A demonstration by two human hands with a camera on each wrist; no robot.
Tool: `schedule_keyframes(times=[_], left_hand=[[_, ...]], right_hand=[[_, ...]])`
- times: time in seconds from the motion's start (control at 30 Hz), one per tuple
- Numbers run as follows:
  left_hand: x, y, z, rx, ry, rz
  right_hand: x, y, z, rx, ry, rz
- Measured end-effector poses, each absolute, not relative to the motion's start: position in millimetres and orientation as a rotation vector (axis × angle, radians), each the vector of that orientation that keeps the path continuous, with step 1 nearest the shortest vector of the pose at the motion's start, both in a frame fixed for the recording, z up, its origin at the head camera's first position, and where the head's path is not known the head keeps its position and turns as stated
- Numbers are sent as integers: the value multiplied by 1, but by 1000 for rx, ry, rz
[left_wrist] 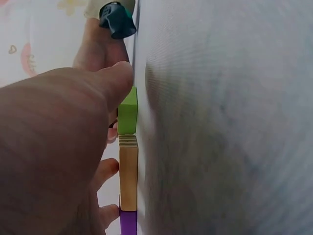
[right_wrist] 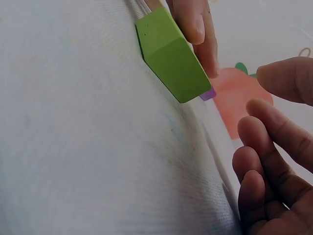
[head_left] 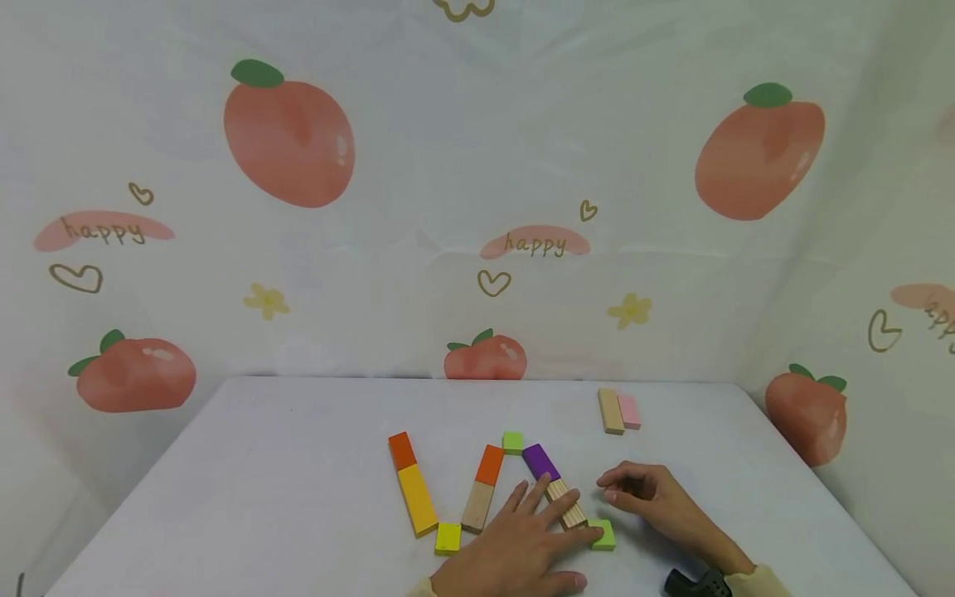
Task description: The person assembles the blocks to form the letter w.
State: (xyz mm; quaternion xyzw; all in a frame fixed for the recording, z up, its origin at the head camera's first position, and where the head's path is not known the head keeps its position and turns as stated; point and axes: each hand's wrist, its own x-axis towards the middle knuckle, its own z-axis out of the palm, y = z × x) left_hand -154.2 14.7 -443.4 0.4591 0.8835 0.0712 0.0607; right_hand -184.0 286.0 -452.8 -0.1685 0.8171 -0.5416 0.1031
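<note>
My left hand point(head_left: 515, 547) lies spread over the right part of a zigzag of flat blocks. Its fingers touch the striped wooden block point(head_left: 573, 514), close to the purple block point(head_left: 539, 461), and the right-hand green block point(head_left: 606, 541). In the left wrist view the green block point(left_wrist: 128, 112), wooden block point(left_wrist: 128, 176) and purple block point(left_wrist: 128, 223) stand in line on the table. To the right, my right hand point(head_left: 652, 502) hovers with loosely curled fingers and holds nothing. The right wrist view shows its thumb and fingers apart from the green block point(right_wrist: 173, 58).
Leftward the zigzag has an upper green block point(head_left: 512, 443), orange block point(head_left: 489, 464), wooden block point(head_left: 477, 506), small yellow block point(head_left: 448, 539), long yellow block point(head_left: 418, 502) and another orange block point(head_left: 402, 450). A pale wooden block point(head_left: 610, 412) and pink block point(head_left: 630, 412) lie farther back.
</note>
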Motion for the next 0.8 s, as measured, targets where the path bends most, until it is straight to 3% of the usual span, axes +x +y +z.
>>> schedule_keyframes(times=[0.8], left_hand=[[-155, 11, -443, 1370, 2653, 141]], right_hand=[[-184, 286, -454, -514, 2383, -1620]])
